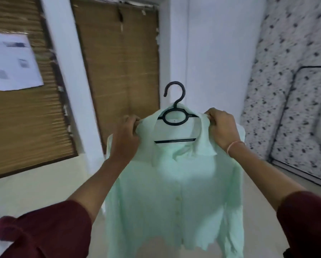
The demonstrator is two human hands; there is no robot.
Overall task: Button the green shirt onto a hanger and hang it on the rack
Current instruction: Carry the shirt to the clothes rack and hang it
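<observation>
A pale green shirt (pixel 176 192) hangs in front of me on a black plastic hanger (pixel 175 108), its front closed by a row of white buttons. The hanger's hook stands free above the collar. My left hand (pixel 125 135) grips the shirt's left shoulder by the collar. My right hand (pixel 222 127) pinches the right shoulder at the collar edge. Both arms are raised and hold the shirt up in the air. No rack is in view.
A white wall (pixel 208 53) is straight ahead. Brown bamboo blinds (pixel 122 58) cover windows at the left, with a white paper (pixel 12 62) stuck on one. Speckled mattresses (pixel 289 90) lean against the right wall. Pale floor (pixel 29 183) lies below.
</observation>
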